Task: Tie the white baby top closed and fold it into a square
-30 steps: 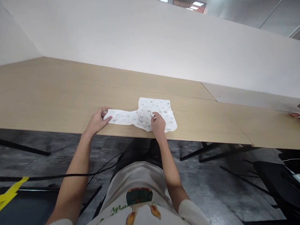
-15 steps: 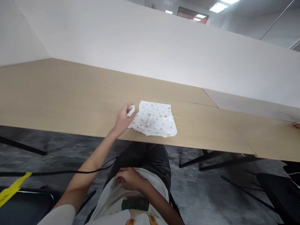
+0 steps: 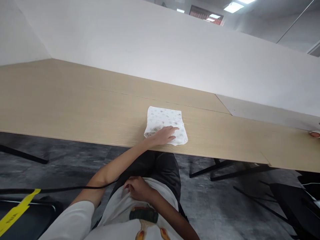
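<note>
A white cloth with a small grey print (image 3: 165, 116) lies folded on the tabletop, a folded edge showing at its lower left. My left hand (image 3: 165, 135) rests across the near part of the cloth, fingers stretched out to the right and palm down. It covers some of the near edge. Against the front of the white shirt (image 3: 120, 203) lies my right hand (image 3: 137, 188). Its fingers are loosely curled in, and nothing shows in them.
The long wooden table (image 3: 100, 110) runs across the view, with a white partition (image 3: 150, 53) behind it. A black cable (image 3: 67, 189) with a yellow tag (image 3: 20, 211) crosses at the left. Black chairs (image 3: 287, 200) stand at lower right and lower left.
My left hand has moved right, from pinching the cloth's left side to lying flat on it. The left part of the cloth is now folded in. My right hand stays in place.
</note>
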A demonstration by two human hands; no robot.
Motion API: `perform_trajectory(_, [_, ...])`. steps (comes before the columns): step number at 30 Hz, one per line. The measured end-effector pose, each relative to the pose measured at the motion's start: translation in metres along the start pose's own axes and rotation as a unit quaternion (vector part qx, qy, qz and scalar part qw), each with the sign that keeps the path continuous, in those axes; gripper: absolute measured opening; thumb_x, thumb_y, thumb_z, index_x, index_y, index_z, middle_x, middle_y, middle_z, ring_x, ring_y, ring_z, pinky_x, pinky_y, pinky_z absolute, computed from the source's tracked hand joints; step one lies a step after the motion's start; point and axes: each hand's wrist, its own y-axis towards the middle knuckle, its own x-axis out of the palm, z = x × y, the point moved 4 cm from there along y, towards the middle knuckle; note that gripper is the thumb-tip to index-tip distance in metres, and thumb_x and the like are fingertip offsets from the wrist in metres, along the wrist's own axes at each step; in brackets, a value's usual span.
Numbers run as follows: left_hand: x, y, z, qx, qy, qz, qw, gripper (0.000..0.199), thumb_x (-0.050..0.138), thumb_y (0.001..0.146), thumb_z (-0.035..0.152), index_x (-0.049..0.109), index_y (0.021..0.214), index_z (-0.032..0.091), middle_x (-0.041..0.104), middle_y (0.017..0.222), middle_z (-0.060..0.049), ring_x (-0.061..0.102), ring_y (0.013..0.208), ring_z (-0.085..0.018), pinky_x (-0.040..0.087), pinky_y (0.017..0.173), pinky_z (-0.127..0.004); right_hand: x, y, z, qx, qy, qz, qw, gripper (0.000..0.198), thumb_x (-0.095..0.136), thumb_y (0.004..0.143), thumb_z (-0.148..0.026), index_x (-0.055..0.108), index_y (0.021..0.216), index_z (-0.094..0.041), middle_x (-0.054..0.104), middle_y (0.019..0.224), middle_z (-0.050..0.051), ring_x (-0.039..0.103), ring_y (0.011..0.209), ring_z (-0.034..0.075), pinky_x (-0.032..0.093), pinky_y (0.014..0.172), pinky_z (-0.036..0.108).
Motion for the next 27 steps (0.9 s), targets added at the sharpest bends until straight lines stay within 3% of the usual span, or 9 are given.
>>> perform_trajectory(4, [-0.026,-0.038,-0.009,0.024,-0.056,0.058,0.996,0.037,0.038,0.097,0.031,0.045,0.131,0.017,0.053,0.13,-0.009,0.045,0.124,-0.021,0.036,0.107,-0.037,-0.028,-0.011,-0.018,-0.007,0.029,0.025,0.999,0.031,0.045,0.071,-0.002,0.065,0.08,-0.023,0.069,0.084,-0.001,0.066,0.076,0.016,0.053,0.073,0.024])
perform_trajectory(7, [-0.049,-0.082,-0.034,-0.012,-0.049,0.126,0.991,0.033,0.033,0.097,0.029,0.057,0.117,0.019,0.06,0.118,-0.009,0.051,0.119,-0.021,0.04,0.104,-0.038,-0.092,-0.037,-0.026,0.004,0.045,0.162,0.986,0.034,0.043,0.073,-0.003,0.066,0.083,-0.026,0.069,0.085,0.003,0.066,0.078,0.02,0.055,0.072,0.032])
perform_trajectory(8, [-0.055,-0.097,-0.043,-0.029,-0.041,0.135,0.99,0.033,0.034,0.096,0.028,0.061,0.112,0.019,0.062,0.115,-0.009,0.053,0.116,-0.021,0.042,0.103,-0.038,-0.122,-0.05,-0.025,0.021,0.019,0.244,0.969,0.033,0.043,0.076,-0.005,0.066,0.084,-0.028,0.07,0.087,0.004,0.066,0.082,0.021,0.055,0.074,0.035])
perform_trajectory(10, [-0.062,-0.121,-0.055,-0.055,-0.025,0.134,0.989,0.031,0.037,0.093,0.028,0.064,0.107,0.02,0.063,0.113,-0.008,0.056,0.112,-0.021,0.044,0.101,-0.039,-0.184,-0.079,-0.021,0.033,-0.066,0.414,0.907,0.028,0.041,0.083,-0.013,0.065,0.084,-0.028,0.069,0.085,0.007,0.066,0.082,0.023,0.055,0.073,0.038])
perform_trajectory(12, [-0.063,-0.133,-0.06,-0.07,-0.018,0.109,0.991,0.031,0.04,0.092,0.027,0.065,0.109,0.021,0.064,0.115,-0.007,0.056,0.112,-0.021,0.044,0.101,-0.039,-0.234,-0.101,-0.013,0.025,-0.158,0.505,0.848,0.022,0.044,0.085,-0.019,0.066,0.087,-0.024,0.069,0.089,0.008,0.065,0.088,0.025,0.054,0.081,0.044])
perform_trajectory(14, [-0.061,-0.135,-0.059,-0.081,-0.017,0.086,0.993,0.032,0.04,0.091,0.028,0.064,0.111,0.022,0.064,0.117,-0.006,0.055,0.113,-0.021,0.043,0.101,-0.039,-0.266,-0.103,0.004,0.045,-0.204,0.464,0.861,0.024,0.045,0.085,-0.021,0.066,0.097,-0.021,0.068,0.101,0.01,0.063,0.097,0.026,0.051,0.088,0.046])
perform_trajectory(17, [-0.057,-0.123,-0.057,-0.095,-0.006,0.08,0.992,0.031,0.041,0.092,0.033,0.062,0.113,0.022,0.065,0.116,-0.005,0.058,0.109,-0.021,0.045,0.098,-0.038,-0.287,-0.09,0.026,0.046,-0.219,0.39,0.893,0.03,0.046,0.085,-0.022,0.066,0.107,-0.019,0.067,0.108,0.012,0.062,0.101,0.025,0.05,0.091,0.045])
perform_trajectory(22, [-0.048,-0.103,-0.061,-0.09,0.058,0.091,0.99,0.032,0.049,0.09,0.034,0.059,0.116,0.02,0.066,0.112,-0.008,0.061,0.101,-0.024,0.048,0.09,-0.037,-0.287,-0.076,0.036,0.037,-0.24,0.372,0.896,0.027,0.046,0.087,-0.022,0.07,0.1,-0.019,0.065,0.105,0.013,0.062,0.098,0.025,0.05,0.089,0.044])
perform_trajectory(27, [-0.045,-0.097,-0.06,-0.053,0.126,0.12,0.983,0.023,0.047,0.092,0.028,0.062,0.106,0.021,0.065,0.11,-0.008,0.06,0.1,-0.022,0.045,0.09,-0.036,-0.285,-0.079,0.037,0.032,-0.244,0.391,0.887,0.027,0.047,0.089,-0.025,0.071,0.099,-0.018,0.061,0.103,0.013,0.059,0.1,0.025,0.049,0.09,0.044])
